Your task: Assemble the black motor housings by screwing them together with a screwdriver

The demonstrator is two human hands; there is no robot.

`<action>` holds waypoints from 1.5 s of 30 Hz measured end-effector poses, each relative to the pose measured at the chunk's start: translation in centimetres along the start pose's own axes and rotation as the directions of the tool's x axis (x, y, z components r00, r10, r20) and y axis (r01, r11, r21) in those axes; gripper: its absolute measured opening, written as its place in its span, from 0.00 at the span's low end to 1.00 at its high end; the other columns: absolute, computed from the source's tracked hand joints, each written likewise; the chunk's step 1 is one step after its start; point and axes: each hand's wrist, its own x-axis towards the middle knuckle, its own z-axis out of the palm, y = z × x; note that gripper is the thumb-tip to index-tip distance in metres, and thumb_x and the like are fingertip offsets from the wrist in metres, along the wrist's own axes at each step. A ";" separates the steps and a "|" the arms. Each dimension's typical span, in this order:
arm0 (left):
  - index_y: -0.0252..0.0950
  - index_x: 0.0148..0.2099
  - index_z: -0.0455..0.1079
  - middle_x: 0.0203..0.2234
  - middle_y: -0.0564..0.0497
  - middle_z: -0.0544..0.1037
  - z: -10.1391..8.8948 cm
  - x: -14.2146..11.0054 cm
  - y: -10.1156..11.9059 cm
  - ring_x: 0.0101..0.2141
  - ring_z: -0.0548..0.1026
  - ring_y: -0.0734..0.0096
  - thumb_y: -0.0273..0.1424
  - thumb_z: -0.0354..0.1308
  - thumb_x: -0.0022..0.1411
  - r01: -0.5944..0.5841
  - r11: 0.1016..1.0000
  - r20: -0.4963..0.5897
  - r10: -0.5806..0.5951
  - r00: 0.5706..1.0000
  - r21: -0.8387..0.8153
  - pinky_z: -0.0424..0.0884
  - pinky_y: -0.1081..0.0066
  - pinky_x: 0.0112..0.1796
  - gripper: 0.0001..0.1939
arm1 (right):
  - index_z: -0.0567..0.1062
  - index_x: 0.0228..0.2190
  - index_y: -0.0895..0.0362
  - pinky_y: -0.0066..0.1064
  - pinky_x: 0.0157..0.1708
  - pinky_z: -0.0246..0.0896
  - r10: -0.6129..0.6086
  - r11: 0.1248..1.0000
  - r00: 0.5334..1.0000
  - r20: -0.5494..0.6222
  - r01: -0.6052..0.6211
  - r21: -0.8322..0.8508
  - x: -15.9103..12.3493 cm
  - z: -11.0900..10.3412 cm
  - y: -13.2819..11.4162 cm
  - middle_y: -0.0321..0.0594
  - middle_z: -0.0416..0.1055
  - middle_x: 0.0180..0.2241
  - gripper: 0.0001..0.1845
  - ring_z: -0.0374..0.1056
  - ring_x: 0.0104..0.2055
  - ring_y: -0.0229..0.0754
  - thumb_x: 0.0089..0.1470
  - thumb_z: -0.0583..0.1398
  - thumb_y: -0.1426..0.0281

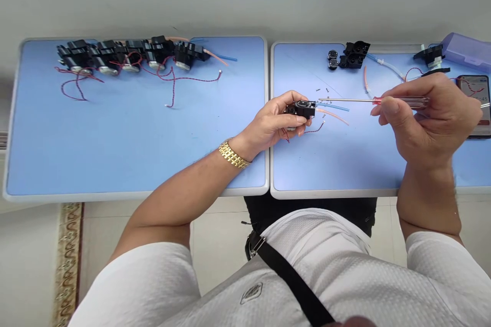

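Head view: the left hand (274,120) is curled in a narrow pinch around a small black plastic housing (301,109), held just above the blue folding table (345,168), with a blue tube (333,107) and an orange tube (333,116) trailing from it. The raised right hand (429,117) firmly grips a red-handled screwdriver (378,101) (its level shaft ends just beside the housing).

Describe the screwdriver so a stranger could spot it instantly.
On the right-hand blue table, look at the person's right hand. Held in it is a screwdriver, the only long thin steel shaft there, with a red collar and clear handle.
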 end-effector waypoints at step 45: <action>0.40 0.52 0.83 0.45 0.46 0.83 0.6 0.2 -0.5 0.41 0.81 0.65 0.44 0.82 0.57 -0.360 0.850 0.099 0.350 0.931 0.385 0.78 0.66 0.40 0.24 | 0.78 0.35 0.44 0.40 0.27 0.74 -0.005 1.000 0.996 -0.093 0.006 0.011 1.3 3.6 7.1 0.30 0.77 0.25 0.20 0.78 0.26 0.45 0.72 0.64 0.45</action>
